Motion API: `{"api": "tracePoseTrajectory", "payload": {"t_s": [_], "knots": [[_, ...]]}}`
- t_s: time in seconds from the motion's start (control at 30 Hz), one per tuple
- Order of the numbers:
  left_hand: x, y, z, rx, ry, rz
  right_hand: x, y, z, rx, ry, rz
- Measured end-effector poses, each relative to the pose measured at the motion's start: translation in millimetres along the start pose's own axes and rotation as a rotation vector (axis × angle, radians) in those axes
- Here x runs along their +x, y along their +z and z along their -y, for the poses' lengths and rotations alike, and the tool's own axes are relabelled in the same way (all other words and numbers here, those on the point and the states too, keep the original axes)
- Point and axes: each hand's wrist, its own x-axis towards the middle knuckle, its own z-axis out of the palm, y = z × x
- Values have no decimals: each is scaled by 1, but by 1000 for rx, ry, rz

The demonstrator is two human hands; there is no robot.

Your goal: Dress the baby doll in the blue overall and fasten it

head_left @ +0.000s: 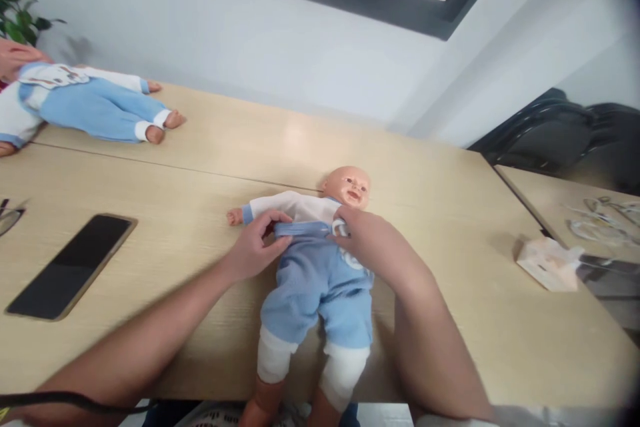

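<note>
A baby doll (349, 185) lies on its back on the table, its legs hanging over the front edge toward me. It wears a white long-sleeved top (300, 207) with blue cuffs and light blue pants (320, 280) with white leg cuffs. My left hand (263, 245) pinches the blue waistband (303, 229) at its left end between thumb and fingers. At the other end, on the doll's chest, my right hand (363, 233) is closed on the garment; its fingertips are partly hidden behind the hand. A white patterned patch shows beneath my right wrist.
Another doll (100, 107) in matching clothes lies at the back left. A phone (73, 267) and part of some glasses (10, 217) lie on the left. A small white box (547, 263) stands at the right edge, near cables (605, 220) on another table. Black chairs (560, 133) stand behind.
</note>
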Motion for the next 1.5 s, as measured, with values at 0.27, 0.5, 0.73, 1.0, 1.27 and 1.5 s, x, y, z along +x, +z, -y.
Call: {"api": "tracePoseTrajectory", "payload": {"t_s": [0.27,0.5,0.73,1.0,1.27,1.5], "knots": [[4,-20,2,-4,-88,163,0,-3,4,171,-140,-92],[4,-12,3,113,-64,18,4,-3,1,176,-139,-118],[-2,9,9,218,58,-329,-19,-4,17,98,-201,-28],[1,-8,11,449,135,-120,-12,6,34,26,-209,-97],[-1,-11,2,543,143,-75,44,-22,40,262,-318,-105],[-4,-14,-1,571,207,-109,146,18,77,2,-640,288]]}}
